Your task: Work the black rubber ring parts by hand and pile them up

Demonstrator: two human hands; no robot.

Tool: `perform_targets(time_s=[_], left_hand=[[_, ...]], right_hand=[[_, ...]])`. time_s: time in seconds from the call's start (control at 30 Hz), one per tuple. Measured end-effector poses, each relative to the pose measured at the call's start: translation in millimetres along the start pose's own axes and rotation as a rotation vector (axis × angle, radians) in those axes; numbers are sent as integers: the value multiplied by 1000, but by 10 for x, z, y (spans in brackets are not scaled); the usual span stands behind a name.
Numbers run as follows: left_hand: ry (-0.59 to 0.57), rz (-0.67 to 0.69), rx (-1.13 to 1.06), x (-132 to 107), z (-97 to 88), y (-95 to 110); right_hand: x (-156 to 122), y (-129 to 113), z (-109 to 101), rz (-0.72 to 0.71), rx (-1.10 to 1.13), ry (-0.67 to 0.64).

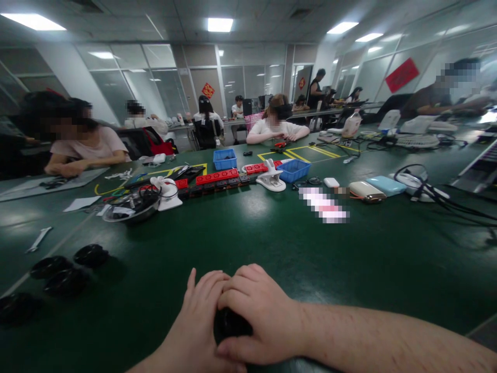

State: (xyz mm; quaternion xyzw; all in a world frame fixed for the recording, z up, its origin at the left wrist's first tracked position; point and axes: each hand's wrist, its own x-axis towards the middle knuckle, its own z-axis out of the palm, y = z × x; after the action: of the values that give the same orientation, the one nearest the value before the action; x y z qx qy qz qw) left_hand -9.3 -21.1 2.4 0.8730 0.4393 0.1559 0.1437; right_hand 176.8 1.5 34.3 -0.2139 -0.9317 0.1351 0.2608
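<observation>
Near the front edge of the green table, both my hands are wrapped about a round black part (232, 325). My right hand (259, 311) curls over it from the right, thumb at the near side and fingers across the far side. My left hand (200, 316) presses along its left side, with the little finger sticking out. Most of the part is covered by my hands, so its exact kind does not show. To the left lie several similar round black parts, one of them a black ring-like piece (91, 255).
A wrench (39, 239) lies at the left. Farther back are a metal bowl (134, 215) of small parts, a white clip-on stand (271, 178), red-and-black blocks (217, 177), blue bins (225, 159) and a phone-like blurred item (324, 204). Other people sit around the table.
</observation>
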Motion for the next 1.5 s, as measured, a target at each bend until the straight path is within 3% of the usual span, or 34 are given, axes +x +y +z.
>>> perform_targets(time_s=[0.27, 0.63, 0.83, 0.97, 1.17, 1.33, 1.5], left_hand=[[-28, -99, 11, 104, -71, 192], [-221, 52, 29, 166, -167, -26], [-121, 72, 47, 111, -96, -48], [-16, 34, 35, 57, -17, 14], [65, -46, 64, 12, 6, 118], [37, -54, 7, 68, -43, 121], [-86, 38, -161, 163, -111, 95]], right_hand=[[8, -12, -14, 47, -52, -74], [1, 5, 17, -200, 53, -103], [-8, -7, 8, -169, 59, -30], [-11, -7, 7, -33, 28, 32], [-13, -1, 11, 69, -55, -10], [7, -4, -7, 30, -26, -62], [11, -3, 23, -80, 51, -53]])
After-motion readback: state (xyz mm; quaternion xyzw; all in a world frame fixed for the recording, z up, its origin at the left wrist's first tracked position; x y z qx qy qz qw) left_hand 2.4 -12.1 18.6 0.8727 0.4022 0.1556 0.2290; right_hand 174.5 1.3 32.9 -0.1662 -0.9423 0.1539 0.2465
